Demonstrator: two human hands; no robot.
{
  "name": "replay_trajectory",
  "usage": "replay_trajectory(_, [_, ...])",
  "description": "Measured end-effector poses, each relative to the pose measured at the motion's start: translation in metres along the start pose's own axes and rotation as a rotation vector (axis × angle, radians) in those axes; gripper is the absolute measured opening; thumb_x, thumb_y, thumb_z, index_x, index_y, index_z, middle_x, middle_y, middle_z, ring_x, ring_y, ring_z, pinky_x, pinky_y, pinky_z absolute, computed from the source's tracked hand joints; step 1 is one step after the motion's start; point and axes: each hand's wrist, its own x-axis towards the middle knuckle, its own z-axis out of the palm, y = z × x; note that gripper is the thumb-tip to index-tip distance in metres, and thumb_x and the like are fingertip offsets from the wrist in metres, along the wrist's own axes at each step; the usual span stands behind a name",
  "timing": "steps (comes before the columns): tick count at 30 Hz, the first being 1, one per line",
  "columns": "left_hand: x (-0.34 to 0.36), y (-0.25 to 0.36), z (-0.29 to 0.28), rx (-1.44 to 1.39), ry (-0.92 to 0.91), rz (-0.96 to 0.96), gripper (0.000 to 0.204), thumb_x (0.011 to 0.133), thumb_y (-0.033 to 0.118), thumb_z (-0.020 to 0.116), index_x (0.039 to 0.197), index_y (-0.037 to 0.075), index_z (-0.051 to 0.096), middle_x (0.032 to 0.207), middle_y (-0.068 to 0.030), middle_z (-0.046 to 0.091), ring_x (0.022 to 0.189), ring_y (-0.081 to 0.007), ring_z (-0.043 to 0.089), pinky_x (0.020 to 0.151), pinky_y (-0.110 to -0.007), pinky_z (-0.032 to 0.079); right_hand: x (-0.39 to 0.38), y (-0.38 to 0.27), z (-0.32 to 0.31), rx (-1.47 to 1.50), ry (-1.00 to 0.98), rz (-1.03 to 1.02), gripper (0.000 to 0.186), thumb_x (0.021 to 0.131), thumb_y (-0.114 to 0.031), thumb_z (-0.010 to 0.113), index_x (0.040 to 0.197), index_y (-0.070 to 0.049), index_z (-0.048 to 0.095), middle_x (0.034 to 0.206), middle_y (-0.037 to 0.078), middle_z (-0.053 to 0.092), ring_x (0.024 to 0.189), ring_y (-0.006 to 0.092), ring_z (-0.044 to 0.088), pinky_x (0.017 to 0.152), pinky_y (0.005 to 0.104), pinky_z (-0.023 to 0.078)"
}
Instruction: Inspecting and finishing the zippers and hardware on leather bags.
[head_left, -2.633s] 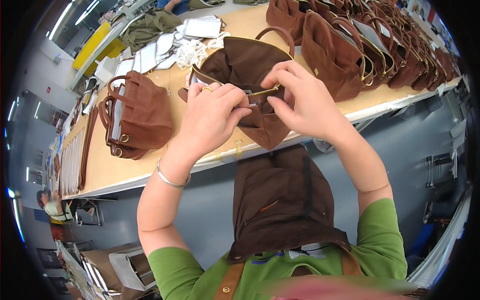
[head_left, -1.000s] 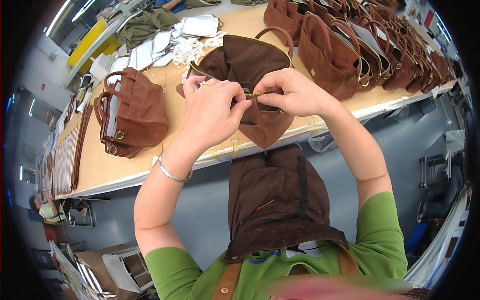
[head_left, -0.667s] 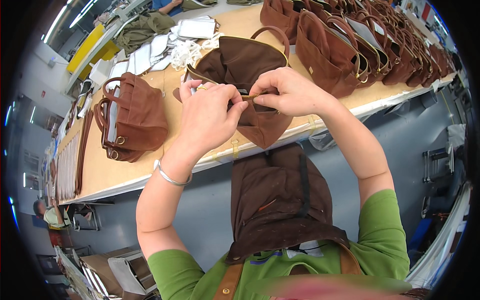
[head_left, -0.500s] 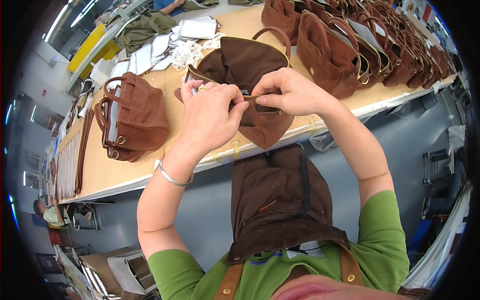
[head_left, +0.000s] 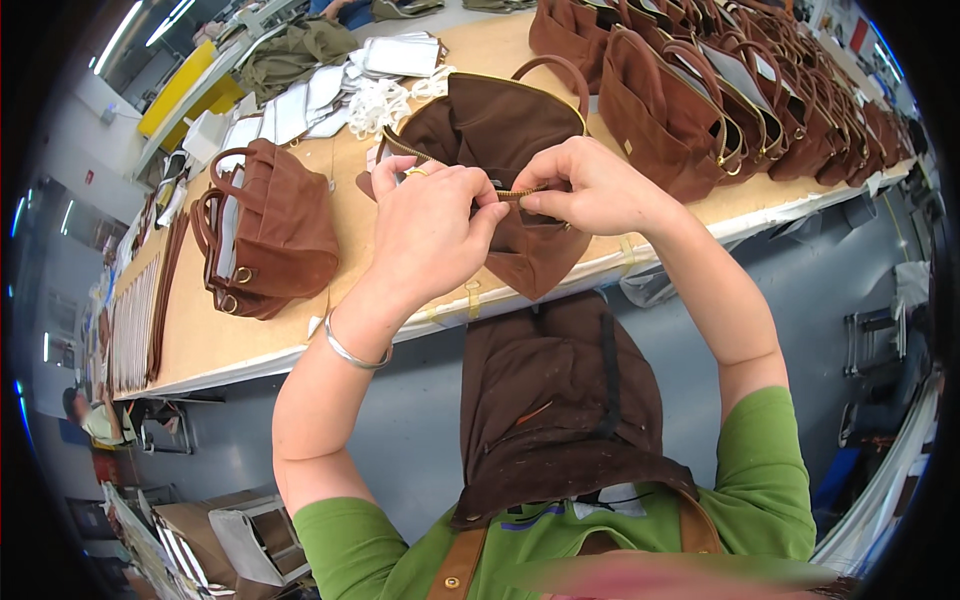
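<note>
A brown fabric bag (head_left: 520, 130) with a gold zipper lies open on the wooden worktable (head_left: 300, 320). My left hand (head_left: 430, 235) pinches the zipper edge of the bag at its near side; a ring and a silver bracelet show on it. My right hand (head_left: 590, 185) grips the same zipper just to the right, fingertips almost touching the left hand's. The bag's lower corner hangs over the table's front edge. One brown handle (head_left: 555, 70) arches above the bag's far side.
A finished brown handbag (head_left: 265, 230) stands at the left of the table. A row of several brown bags (head_left: 720, 90) lines the right. White fabric pieces (head_left: 350, 90) lie at the back. A brown apron (head_left: 560, 400) hangs below my arms.
My hands have drawn closer together on the zipper and shifted slightly left; the bag stays in place.
</note>
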Motion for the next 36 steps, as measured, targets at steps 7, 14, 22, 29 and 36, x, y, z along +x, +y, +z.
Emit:
replay_trajectory(7, [-0.003,-0.004,0.007,-0.019,0.055,0.028,0.013,0.084,0.021,0.065,0.077,0.01,0.063,0.063,-0.0024,0.056,0.074,-0.0199,0.057,0.095,-0.041,0.029,0.0,-0.011,-0.001,-0.049,-0.039,0.044,0.021,0.077,-0.016,0.067,0.088,0.0,0.07,0.068,0.011,0.065,0.059,0.0156,0.057,0.059,0.0299,0.047])
replay_trajectory(14, [0.002,-0.011,-0.004,-0.125,-0.041,0.063,0.012,0.083,0.021,0.069,0.08,0.01,0.064,0.068,-0.0029,0.061,0.078,-0.021,0.06,0.094,-0.04,0.031,-0.001,0.007,0.01,0.116,0.03,-0.012,0.016,0.078,-0.014,0.069,0.085,0.0,0.07,0.065,0.004,0.062,0.058,0.008,0.05,0.055,0.0257,0.042])
replay_trajectory(22, [0.016,-0.015,-0.018,-0.051,-0.272,0.121,0.016,0.083,0.019,0.069,0.095,0.008,0.069,0.076,-0.0046,0.066,0.077,-0.0209,0.061,0.093,-0.037,0.032,-0.001,0.018,0.014,0.29,0.03,-0.019,0.011,0.081,-0.009,0.069,0.086,0.0,0.068,0.068,0.0,0.059,0.061,0.006,0.048,0.055,0.0245,0.04])
replay_trajectory(29, [0.017,-0.015,-0.018,-0.099,-0.289,0.102,0.013,0.083,0.018,0.068,0.091,0.008,0.07,0.072,-0.005,0.066,0.073,-0.0205,0.06,0.092,-0.036,0.032,-0.003,0.019,0.017,0.301,0.067,-0.034,0.012,0.081,-0.011,0.07,0.086,0.0,0.068,0.068,-0.001,0.059,0.062,0.005,0.048,0.055,0.0239,0.041])
replay_trajectory(36, [0.003,-0.014,-0.009,-0.051,-0.132,0.069,0.009,0.084,0.017,0.064,0.084,0.01,0.069,0.078,-0.0026,0.065,0.084,-0.0216,0.059,0.092,-0.041,0.03,-0.018,0.004,0.036,-0.206,0.419,-0.266,0.025,0.074,-0.017,0.074,0.095,-0.006,0.066,0.082,0.004,0.062,0.062,0.0185,0.057,0.056,0.0282,0.046])
